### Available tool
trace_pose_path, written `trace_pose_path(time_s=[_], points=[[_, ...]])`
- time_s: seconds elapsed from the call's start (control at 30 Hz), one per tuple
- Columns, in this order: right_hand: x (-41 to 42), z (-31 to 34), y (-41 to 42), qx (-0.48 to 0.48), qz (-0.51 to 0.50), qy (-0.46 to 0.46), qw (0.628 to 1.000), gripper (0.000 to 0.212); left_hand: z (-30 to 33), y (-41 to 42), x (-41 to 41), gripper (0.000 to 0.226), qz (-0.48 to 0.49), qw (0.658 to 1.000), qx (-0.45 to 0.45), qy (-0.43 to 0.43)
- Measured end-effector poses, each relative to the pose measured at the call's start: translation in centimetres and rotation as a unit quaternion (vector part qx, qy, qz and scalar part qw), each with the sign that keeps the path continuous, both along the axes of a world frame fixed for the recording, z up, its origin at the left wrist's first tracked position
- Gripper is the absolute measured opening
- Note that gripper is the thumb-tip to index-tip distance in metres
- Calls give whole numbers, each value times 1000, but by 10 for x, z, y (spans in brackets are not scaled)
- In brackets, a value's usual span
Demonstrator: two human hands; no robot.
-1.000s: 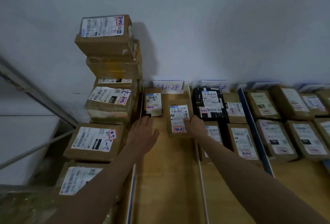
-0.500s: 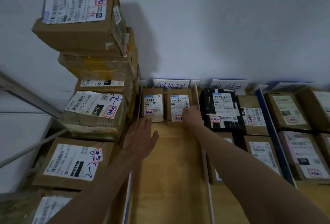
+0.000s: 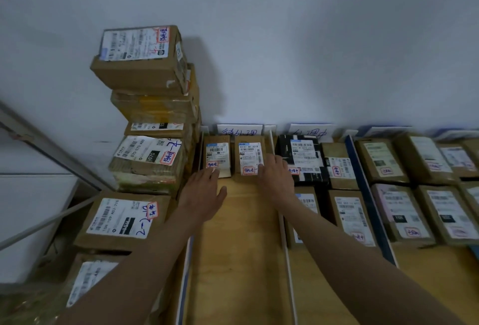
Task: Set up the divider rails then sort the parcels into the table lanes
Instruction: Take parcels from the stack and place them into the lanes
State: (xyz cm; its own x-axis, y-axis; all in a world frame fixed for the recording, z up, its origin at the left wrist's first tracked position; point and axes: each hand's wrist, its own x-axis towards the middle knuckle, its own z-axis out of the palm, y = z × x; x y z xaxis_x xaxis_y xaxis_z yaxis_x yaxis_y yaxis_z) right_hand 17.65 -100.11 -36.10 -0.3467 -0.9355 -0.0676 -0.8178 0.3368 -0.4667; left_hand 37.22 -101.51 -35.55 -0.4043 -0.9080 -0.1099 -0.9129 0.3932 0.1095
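Since half a second earlier I saw my left hand (image 3: 204, 189) move forward, so its straight fingers now touched the near edge of the left parcel (image 3: 217, 156); the right parcel (image 3: 249, 157) lay where it had been, side by side with the first against the wall. My right hand (image 3: 275, 179) lay flat with its fingers spread and relaxed, fingertips on that parcel's near right corner, gripping nothing. Both parcels sat at the far end of the leftmost lane, between the blue-edged rail (image 3: 184, 280) and the white rail (image 3: 287, 247). The paper lane sign (image 3: 239, 131) behind them was half hidden, its handwriting hard to read. The neighbouring black parcel (image 3: 302, 158) was partly covered by my right hand.
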Motion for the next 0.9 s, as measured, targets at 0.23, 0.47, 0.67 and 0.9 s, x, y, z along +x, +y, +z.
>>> trace_pose_path(time_s=[0.23, 0.47, 0.67, 0.9], points=[[-1, 37, 67, -16, 11, 81, 997, 44, 39, 38, 6, 60, -23, 999, -18, 16], [36, 65, 101, -36, -6, 102, 994, 44, 67, 66, 47, 57, -40, 998, -37, 25], [95, 79, 117, -42, -12, 103, 994, 45, 85, 77, 108, 49, -45, 996, -51, 56], [168, 91, 103, -46, -2, 74, 996, 41, 98, 55, 193, 48, 1, 996, -66, 59]])
